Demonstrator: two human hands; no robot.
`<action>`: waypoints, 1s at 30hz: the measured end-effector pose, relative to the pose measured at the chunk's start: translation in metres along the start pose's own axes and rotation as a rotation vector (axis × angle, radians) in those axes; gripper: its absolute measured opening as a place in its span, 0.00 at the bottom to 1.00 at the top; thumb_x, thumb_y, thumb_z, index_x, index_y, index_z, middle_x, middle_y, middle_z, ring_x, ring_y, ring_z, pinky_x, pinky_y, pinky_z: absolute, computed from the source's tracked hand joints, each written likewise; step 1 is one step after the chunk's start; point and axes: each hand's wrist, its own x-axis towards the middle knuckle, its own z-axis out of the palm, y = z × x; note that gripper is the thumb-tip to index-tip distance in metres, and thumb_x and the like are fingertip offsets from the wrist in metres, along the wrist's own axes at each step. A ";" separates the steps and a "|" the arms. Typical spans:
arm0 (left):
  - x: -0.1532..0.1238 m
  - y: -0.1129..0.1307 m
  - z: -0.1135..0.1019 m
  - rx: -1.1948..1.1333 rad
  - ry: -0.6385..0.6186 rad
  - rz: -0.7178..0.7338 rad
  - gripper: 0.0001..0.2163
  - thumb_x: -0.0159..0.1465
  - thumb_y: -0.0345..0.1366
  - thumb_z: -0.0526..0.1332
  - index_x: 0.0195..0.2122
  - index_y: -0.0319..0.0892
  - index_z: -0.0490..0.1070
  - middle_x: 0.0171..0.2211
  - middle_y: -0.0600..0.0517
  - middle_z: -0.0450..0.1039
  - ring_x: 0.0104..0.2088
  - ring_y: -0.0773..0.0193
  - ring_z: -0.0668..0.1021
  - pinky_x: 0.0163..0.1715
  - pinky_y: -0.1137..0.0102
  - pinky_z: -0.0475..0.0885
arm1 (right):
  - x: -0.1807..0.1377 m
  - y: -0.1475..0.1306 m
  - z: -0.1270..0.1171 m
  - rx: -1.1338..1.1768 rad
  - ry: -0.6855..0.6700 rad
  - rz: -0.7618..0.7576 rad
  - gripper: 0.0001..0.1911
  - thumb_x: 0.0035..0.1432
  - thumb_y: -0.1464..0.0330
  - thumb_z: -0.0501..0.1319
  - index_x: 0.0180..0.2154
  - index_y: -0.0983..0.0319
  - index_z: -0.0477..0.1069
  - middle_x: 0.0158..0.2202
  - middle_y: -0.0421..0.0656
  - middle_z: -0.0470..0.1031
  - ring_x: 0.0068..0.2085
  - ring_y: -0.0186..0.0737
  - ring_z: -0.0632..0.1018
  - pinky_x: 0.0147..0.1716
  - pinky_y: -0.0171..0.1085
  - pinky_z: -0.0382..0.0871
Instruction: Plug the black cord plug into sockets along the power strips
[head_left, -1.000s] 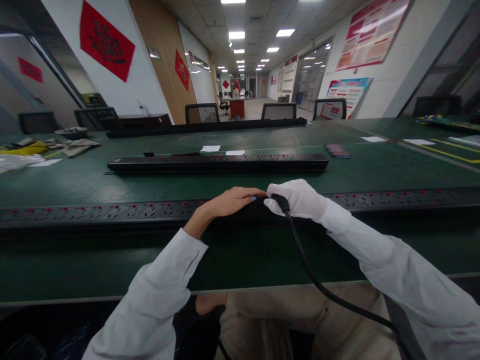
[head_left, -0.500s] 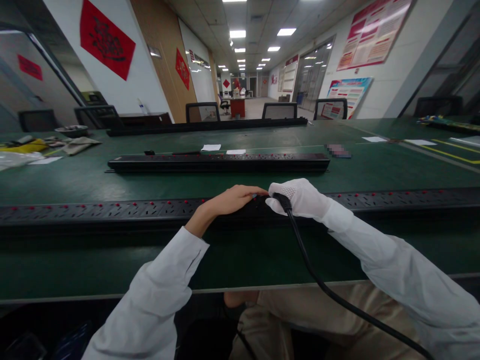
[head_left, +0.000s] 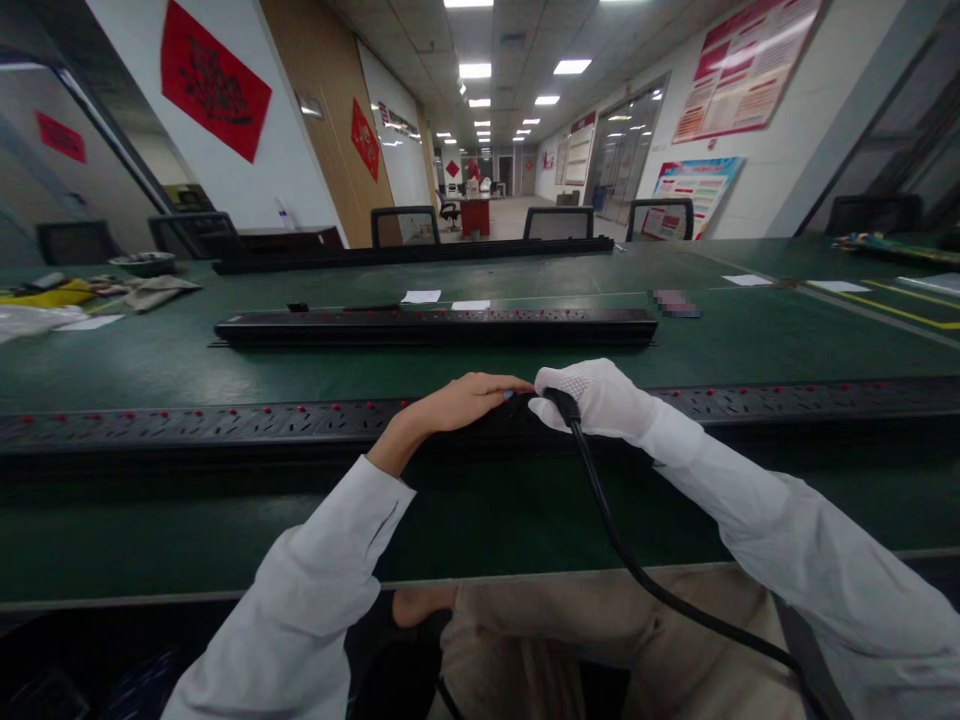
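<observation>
A long black power strip (head_left: 225, 428) with red switches and rows of sockets lies across the green table in front of me. My left hand (head_left: 469, 400), bare, rests on its top with the fingers stretched to the right, their tips almost touching the other hand. In its white glove, my right hand (head_left: 596, 395) is closed around a black plug (head_left: 562, 403) over the strip. The plug's front end is hidden by the glove, so I cannot tell how far it sits in a socket. Its thick black cable (head_left: 630, 560) curves down to my lap.
A second power strip (head_left: 435, 328) lies parallel beyond the first, and a long black bar (head_left: 420, 254) near the far edge. White papers (head_left: 421, 297) are scattered between them. Cloth (head_left: 159, 293) and a bowl (head_left: 142, 262) sit at left. Chairs (head_left: 559, 223) stand behind the table.
Both hands stay in place on the power strip. The cable's lower end has shifted left, and my legs have moved slightly below the table edge.
</observation>
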 end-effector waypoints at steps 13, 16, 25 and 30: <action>-0.001 0.000 0.001 0.029 -0.003 -0.011 0.17 0.62 0.30 0.47 0.51 0.44 0.62 0.51 0.55 0.65 0.52 0.68 0.66 0.54 0.72 0.56 | 0.000 0.001 -0.001 0.003 0.002 -0.017 0.15 0.54 0.59 0.49 0.28 0.61 0.67 0.20 0.38 0.68 0.22 0.29 0.67 0.23 0.29 0.53; -0.001 0.000 0.000 0.025 0.001 0.000 0.16 0.62 0.31 0.46 0.51 0.44 0.62 0.51 0.56 0.65 0.52 0.68 0.66 0.54 0.72 0.56 | 0.000 0.001 0.000 -0.003 0.004 -0.017 0.15 0.54 0.59 0.49 0.28 0.61 0.66 0.20 0.38 0.67 0.22 0.29 0.67 0.23 0.29 0.53; 0.001 0.000 0.001 0.042 0.017 0.007 0.18 0.61 0.27 0.45 0.50 0.44 0.63 0.50 0.55 0.66 0.51 0.69 0.66 0.54 0.71 0.57 | -0.001 0.003 0.002 -0.013 0.010 -0.020 0.15 0.54 0.59 0.49 0.28 0.61 0.66 0.19 0.38 0.67 0.22 0.29 0.67 0.23 0.29 0.52; 0.002 0.000 0.001 0.043 0.019 0.003 0.18 0.60 0.26 0.46 0.50 0.43 0.64 0.49 0.55 0.67 0.51 0.69 0.67 0.54 0.72 0.57 | 0.000 0.001 0.000 -0.002 0.002 -0.010 0.15 0.54 0.59 0.49 0.28 0.61 0.66 0.19 0.38 0.67 0.22 0.29 0.66 0.23 0.29 0.52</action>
